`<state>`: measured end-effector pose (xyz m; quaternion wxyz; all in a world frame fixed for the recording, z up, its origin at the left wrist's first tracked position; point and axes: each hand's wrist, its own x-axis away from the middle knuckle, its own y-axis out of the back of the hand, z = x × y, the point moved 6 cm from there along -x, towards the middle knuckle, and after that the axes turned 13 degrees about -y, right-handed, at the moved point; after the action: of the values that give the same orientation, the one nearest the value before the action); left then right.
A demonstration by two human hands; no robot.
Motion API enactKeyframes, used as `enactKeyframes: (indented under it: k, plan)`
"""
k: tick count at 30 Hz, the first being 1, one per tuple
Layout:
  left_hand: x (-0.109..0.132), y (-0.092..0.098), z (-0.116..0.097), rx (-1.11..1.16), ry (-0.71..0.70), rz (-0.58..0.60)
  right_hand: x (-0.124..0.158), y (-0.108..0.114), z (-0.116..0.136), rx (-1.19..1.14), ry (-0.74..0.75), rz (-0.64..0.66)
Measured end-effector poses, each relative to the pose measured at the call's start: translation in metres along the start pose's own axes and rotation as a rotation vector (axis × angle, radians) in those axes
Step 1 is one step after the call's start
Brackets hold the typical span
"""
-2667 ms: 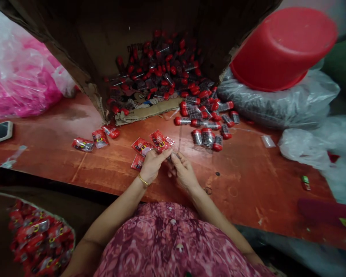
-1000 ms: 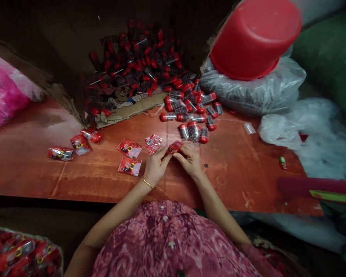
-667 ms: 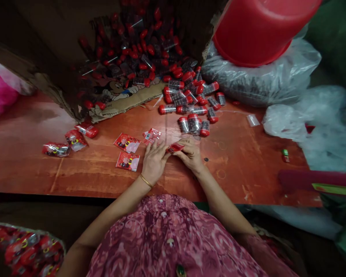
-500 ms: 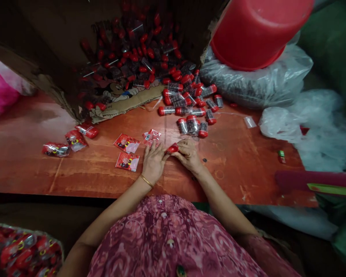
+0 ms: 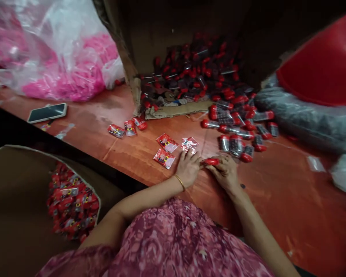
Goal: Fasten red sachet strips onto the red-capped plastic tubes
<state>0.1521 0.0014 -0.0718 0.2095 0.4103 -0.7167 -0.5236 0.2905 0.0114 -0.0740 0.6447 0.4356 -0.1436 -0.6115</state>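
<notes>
My left hand [image 5: 188, 169] and my right hand [image 5: 226, 174] meet low over the red-brown table [image 5: 276, 192], both pinching a small red packet [image 5: 211, 161] between their fingertips. Just left of my left hand lie three flat red printed sachets [image 5: 164, 158]. Beyond my right hand is a loose pile of clear tubes with red caps [image 5: 236, 130], spilling out of a torn cardboard box [image 5: 173, 57] lying on its side.
Three filled packets [image 5: 127, 127] lie by the box's left corner. A phone [image 5: 47, 112] and a pink-filled plastic bag [image 5: 60, 57] are at the far left. A box of finished red packets [image 5: 72, 200] sits below the table edge. A red basin [image 5: 323, 65] rests on a plastic bag at right.
The view has swung left and down, bringing the pink bag, the phone and the lower box into sight. Both hands stay together on the red packet, pressed close to the table.
</notes>
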Motion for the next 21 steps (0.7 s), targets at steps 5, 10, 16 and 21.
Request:
enactKeyframes:
  k: [5,10,16,21]
  plan:
    - [0.003,0.015,-0.007,0.163,0.011,-0.044,-0.001,0.003,0.011,-0.004,0.065,-0.039]
    - [0.015,0.055,0.005,0.426,0.088,-0.177,0.000,-0.007,0.041,-0.067,-0.027,0.046]
    - [0.081,0.132,0.110,0.139,0.561,-0.394,-0.016,0.002,0.028,0.259,-0.304,-0.146]
    - [0.124,0.163,0.163,-0.232,0.896,-0.348,-0.043,0.017,0.000,0.606,-0.508,-0.223]
